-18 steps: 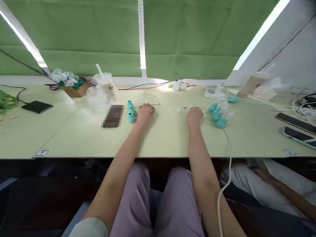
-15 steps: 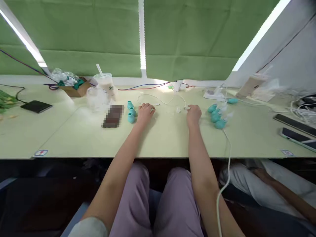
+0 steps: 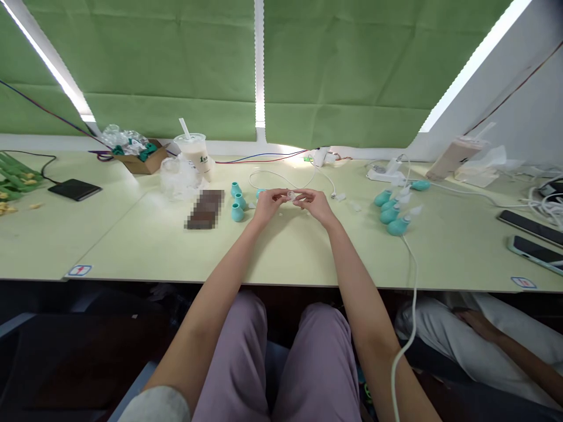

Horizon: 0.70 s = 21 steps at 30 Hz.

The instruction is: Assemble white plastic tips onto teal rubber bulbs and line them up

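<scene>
My left hand [image 3: 267,206] and my right hand [image 3: 315,205] meet above the middle of the table. Their fingertips pinch a small clear plastic piece [image 3: 291,196] between them; its exact kind is too small to tell. Just left of my left hand stand three teal rubber bulbs [image 3: 237,212] with open necks upward. Another teal bulb [image 3: 260,192] shows partly behind that hand. Small clear plastic parts [image 3: 354,206] lie right of my right hand. Farther right, several teal bulbs [image 3: 398,226] lie on their sides with clear tips [image 3: 416,210] fitted.
A pixelated dark flat object [image 3: 206,209], a plastic bag [image 3: 178,176] and a drink cup [image 3: 193,153] are on the left. White cables [image 3: 325,176] run behind my hands toward a power strip [image 3: 386,172]. Phones [image 3: 536,251] lie at far right, beside a seated person's legs [image 3: 440,322].
My hands were apart, the right one by the cable end. Both have come together and now hold the clear piece. A teal bulb shows behind my left hand. The view has shifted slightly.
</scene>
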Available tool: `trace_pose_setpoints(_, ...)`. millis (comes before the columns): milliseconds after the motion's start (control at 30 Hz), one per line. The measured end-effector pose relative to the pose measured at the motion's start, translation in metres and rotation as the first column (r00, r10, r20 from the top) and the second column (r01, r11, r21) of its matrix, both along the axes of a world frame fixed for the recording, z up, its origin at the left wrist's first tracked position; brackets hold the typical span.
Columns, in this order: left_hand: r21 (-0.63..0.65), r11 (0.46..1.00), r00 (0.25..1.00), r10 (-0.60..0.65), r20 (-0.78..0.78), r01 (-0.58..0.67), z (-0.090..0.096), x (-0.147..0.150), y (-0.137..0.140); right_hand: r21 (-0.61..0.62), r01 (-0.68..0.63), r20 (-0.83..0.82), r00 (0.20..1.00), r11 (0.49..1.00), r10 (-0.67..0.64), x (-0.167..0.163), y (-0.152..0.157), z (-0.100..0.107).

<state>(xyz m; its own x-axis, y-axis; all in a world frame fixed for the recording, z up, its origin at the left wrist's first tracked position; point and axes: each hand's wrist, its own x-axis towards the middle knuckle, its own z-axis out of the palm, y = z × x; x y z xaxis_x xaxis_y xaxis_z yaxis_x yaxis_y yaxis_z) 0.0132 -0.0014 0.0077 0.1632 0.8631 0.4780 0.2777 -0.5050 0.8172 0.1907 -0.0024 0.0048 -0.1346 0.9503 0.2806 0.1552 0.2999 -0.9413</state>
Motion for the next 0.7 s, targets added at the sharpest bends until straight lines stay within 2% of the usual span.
trace_pose_setpoints(100, -0.068, 0.997, 0.992, -0.030, 0.126, 0.039, -0.001, 0.001, 0.000, 0.013, 0.049, -0.053, 0.997, 0.999, -0.048, 0.001, -0.001, 0.002)
trace_pose_setpoints(167, -0.099, 0.989, 0.985, -0.094, 0.144, 0.109, -0.004, 0.003, 0.001, 0.011, 0.036, -0.051, 0.998, 0.999, -0.035, -0.002, -0.001, -0.001)
trace_pose_setpoints(233, -0.119, 0.981, 0.986, -0.145, 0.088, 0.155, -0.007, 0.005, 0.002, 0.004, 0.029, 0.005, 1.000, 1.000, -0.029, -0.007, 0.001, -0.006)
trace_pose_setpoints(267, -0.114, 0.984, 0.990, -0.132, 0.047, 0.137, -0.009, 0.004, 0.003, 0.005, 0.047, 0.039, 0.998, 0.999, -0.047, -0.009, 0.002, -0.009)
trace_pose_setpoints(333, -0.066, 0.997, 0.999, -0.030, -0.029, 0.028, -0.007, 0.003, 0.003, 0.031, 0.136, 0.059, 0.989, 0.990, -0.138, -0.008, 0.006, -0.011)
trace_pose_setpoints(400, 0.008, 0.999, 0.994, 0.051, -0.101, -0.051, -0.002, 0.000, -0.001, 0.067, 0.263, -0.009, 0.965, 0.963, -0.263, 0.000, 0.010, -0.011)
trace_pose_setpoints(467, 0.067, 0.998, 0.976, 0.013, -0.218, 0.002, 0.007, 0.002, -0.009, 0.075, 0.381, -0.105, 0.922, 0.921, -0.373, 0.011, 0.014, -0.010)
trace_pose_setpoints(533, 0.082, 0.985, 0.919, -0.107, -0.380, 0.149, 0.013, 0.008, -0.021, 0.056, 0.478, -0.166, 0.870, 0.877, -0.464, 0.021, 0.018, -0.011)
trace_pose_setpoints(600, 0.038, 0.951, 0.803, -0.238, -0.547, 0.308, 0.013, 0.019, -0.034, 0.029, 0.535, -0.187, 0.833, 0.845, -0.521, 0.027, 0.021, -0.014)
trace_pose_setpoints(667, -0.031, 0.909, 0.681, -0.334, -0.652, 0.416, 0.007, 0.030, -0.043, 0.013, 0.543, -0.187, 0.826, 0.839, -0.532, 0.029, 0.023, -0.019)
trace_pose_setpoints(700, -0.047, 0.894, 0.653, -0.361, -0.665, 0.446, 0.003, 0.035, -0.045, 0.011, 0.537, -0.184, 0.830, 0.844, -0.526, 0.029, 0.024, -0.020)
